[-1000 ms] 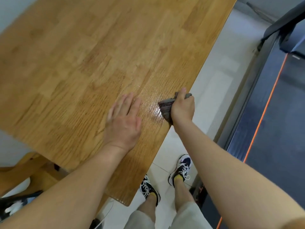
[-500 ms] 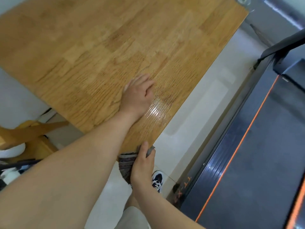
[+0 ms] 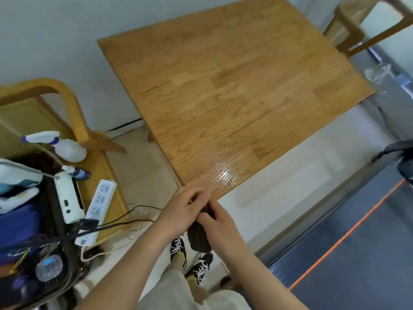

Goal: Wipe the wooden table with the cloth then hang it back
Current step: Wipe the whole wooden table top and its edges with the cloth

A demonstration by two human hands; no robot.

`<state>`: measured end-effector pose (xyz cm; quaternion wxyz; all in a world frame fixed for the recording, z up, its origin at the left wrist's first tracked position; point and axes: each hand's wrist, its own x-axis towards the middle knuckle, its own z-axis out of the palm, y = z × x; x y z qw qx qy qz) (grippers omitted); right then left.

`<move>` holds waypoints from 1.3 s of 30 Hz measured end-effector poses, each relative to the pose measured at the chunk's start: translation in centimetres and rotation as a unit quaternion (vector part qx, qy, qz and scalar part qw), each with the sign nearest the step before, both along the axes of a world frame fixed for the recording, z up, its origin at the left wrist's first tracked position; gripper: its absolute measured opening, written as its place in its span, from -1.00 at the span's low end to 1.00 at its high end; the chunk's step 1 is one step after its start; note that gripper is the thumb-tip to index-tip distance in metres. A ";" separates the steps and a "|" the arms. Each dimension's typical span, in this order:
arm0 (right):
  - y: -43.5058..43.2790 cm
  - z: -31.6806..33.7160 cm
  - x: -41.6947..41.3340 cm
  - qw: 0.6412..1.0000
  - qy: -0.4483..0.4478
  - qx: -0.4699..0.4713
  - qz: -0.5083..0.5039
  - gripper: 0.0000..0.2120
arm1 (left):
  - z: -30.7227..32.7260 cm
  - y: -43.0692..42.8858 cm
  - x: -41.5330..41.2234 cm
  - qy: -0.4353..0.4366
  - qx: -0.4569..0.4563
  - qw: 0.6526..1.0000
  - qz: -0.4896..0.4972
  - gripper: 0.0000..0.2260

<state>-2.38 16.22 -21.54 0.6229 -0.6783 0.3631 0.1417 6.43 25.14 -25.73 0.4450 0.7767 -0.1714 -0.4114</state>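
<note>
A: Where is the cloth (image 3: 199, 239)?

B: Off the bench (image 3: 225, 97), just past its near corner. It is a dark piece hanging down in front of the person's legs, above the shoes (image 3: 191, 258).

A: Who has it?

B: Both hands. The right hand (image 3: 220, 222) is closed around its upper part, fingers wrapped over the dark fabric. The left hand (image 3: 186, 209) meets it from the other side, its fingertips curled onto the top edge of the cloth, so it is grasping it too.

A: Are the hands on the bench?

B: The left hand's fingers lie at the corner edge; whether they touch the wood I cannot tell. The right hand is clear of it, over the floor.

A: And the bench top?

B: Bare wood, with a glossy wet-looking patch (image 3: 223, 175) near the corner by the hands.

A: What is around?

B: To the left, a low wooden chair (image 3: 67, 104) with a white spray bottle (image 3: 63, 145) on its seat, a white power strip (image 3: 95, 212) just beside it, and dark cables (image 3: 125, 218) trailing over the floor. Farther left is a cluttered basket of things, too blurred to name. A second wooden chair (image 3: 357, 25) stands beyond the far right corner of the bench. On the right runs a dark mat with an orange line (image 3: 348, 233).
</note>
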 end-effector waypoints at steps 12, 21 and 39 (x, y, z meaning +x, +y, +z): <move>-3.9 2.0 1.6 0.894 -0.228 -0.351 0.161 -0.55 | 0.6 1.8 -3.1 0.071 -0.083 0.861 0.497 -0.74; -3.2 -3.5 2.2 0.884 -0.167 -0.399 0.177 -0.51 | -4.2 0.3 -1.2 -0.005 0.103 0.815 0.570 -0.49; -6.1 -6.0 1.9 0.811 -0.039 -0.477 0.337 -0.40 | -3.4 -5.5 -2.6 0.066 -0.017 0.781 0.621 -0.68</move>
